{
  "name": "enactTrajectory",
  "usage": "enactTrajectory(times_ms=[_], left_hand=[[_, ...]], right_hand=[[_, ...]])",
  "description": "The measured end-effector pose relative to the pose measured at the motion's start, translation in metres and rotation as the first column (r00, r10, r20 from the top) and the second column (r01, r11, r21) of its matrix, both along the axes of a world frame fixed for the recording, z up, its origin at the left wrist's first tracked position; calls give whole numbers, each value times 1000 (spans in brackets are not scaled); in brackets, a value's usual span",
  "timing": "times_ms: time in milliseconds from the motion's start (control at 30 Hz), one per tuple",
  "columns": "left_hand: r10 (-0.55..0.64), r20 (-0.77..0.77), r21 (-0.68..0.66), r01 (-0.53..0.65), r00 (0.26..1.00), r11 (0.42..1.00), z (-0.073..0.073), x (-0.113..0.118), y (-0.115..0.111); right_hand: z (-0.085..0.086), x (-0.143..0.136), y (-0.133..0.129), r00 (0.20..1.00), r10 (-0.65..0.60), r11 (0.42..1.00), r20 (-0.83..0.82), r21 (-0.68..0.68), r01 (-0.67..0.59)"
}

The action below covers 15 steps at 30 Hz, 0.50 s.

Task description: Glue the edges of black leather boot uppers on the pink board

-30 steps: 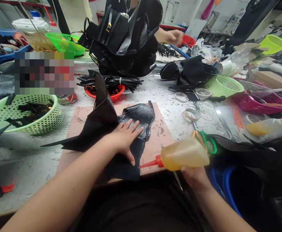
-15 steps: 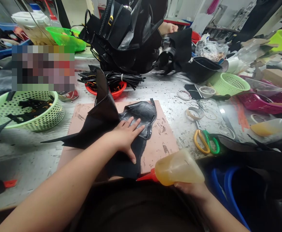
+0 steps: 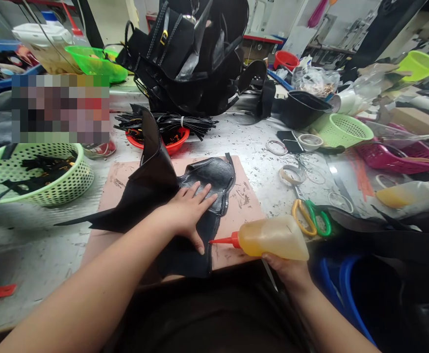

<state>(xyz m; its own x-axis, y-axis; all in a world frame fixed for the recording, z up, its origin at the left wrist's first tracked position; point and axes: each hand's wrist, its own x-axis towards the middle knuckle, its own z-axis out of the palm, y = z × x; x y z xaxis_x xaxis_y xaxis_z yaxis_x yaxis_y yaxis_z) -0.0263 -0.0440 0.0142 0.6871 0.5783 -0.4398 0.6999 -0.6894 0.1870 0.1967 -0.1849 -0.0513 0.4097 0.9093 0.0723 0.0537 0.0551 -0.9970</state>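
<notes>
My left hand (image 3: pixel 189 210) lies flat with fingers spread on a black leather piece (image 3: pixel 210 172), which rests on a pinkish board (image 3: pixel 241 196). A raised, folded flap (image 3: pixel 154 152) of black leather stands to the left of the fingers. In my right hand (image 3: pixel 290 269) is a squeeze bottle (image 3: pixel 273 238) of amber liquid, tilted sideways. Its red nozzle (image 3: pixel 223 240) points left, the tip at or just above the right edge of the leather. A thin pointed strip (image 3: pixel 270 275) sticks out below my right hand; its kind is unclear.
Scissors (image 3: pixel 312 218) and tape rolls (image 3: pixel 292 174) lie to the right. A red bowl (image 3: pixel 179 145) with bundled black strips and a heap of black bags (image 3: pixel 199 63) stand behind the board. A light green basket (image 3: pixel 70 184) is at left, a blue-rimmed container (image 3: pixel 350 289) at lower right.
My right hand has raised the bottle and levelled it, bringing the nozzle up beside the leather edge. My left hand stays put. A person's hand at the back has left the view.
</notes>
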Motion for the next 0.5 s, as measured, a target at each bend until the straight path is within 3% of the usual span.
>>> enactTrajectory(times_ms=[500], left_hand=[[10,-13,-10,-10,1000,1000,3,0,0]], right_hand=[[2,2,21,991,-122,992,-56,25,123]])
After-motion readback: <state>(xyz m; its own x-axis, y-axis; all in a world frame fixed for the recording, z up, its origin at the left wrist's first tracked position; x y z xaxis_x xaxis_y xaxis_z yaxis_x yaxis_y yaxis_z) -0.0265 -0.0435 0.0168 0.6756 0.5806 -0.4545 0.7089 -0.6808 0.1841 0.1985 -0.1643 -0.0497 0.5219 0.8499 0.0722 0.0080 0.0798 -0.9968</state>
